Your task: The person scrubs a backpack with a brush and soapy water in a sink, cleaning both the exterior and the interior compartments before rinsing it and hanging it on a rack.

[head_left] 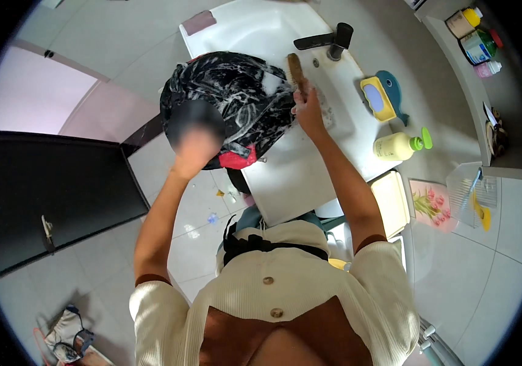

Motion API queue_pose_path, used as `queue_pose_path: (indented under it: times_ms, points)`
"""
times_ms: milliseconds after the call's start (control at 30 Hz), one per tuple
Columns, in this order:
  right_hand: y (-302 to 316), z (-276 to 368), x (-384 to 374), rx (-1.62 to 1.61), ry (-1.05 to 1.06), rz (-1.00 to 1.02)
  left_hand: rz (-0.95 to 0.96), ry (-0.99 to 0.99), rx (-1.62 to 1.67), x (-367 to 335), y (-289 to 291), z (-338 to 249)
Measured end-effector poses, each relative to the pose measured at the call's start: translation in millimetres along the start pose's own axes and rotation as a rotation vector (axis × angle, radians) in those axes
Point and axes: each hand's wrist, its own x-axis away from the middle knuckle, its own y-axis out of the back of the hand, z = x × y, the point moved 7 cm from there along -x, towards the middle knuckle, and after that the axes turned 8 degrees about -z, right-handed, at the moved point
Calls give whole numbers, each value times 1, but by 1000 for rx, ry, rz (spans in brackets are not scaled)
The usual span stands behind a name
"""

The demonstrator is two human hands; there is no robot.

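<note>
A black bag [230,85], streaked with white suds and with a red patch at its near edge, lies over the left side of a white sink [273,189]. In my right hand [310,113] is a wooden scrubbing brush [294,68], its pale bristles turned toward the bag. That hand is at the bag's right edge, above the basin, with the fingers closed round the brush's near end. My left hand [195,146] is at the bag's near left part. A dark blur covers its fingers, so their grip cannot be made out.
A black faucet [336,46] stands at the sink's far right. Along the right rim sit a whale-shaped soap dish [383,97] and a pump bottle [395,146]. Bottles stand on a shelf [453,58] farther right. A black door [53,201] is at the left.
</note>
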Motion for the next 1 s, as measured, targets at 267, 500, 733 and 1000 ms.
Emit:
queue_pose_path:
  times_ms: [267, 500, 733, 1000]
  points:
    - [-46, 4, 11, -48, -331, 348, -53, 138, 5, 31, -9, -12]
    - [-46, -34, -21, -351, -520, 114, -151, 279, -28, 18, 0, -9]
    - [-29, -44, 2, 431, 19, 92, -65, 343, 67, 17, -27, -9]
    - [-56, 76, 138, 662, 477, 503, -126, 529, 124, 9, -34, -9]
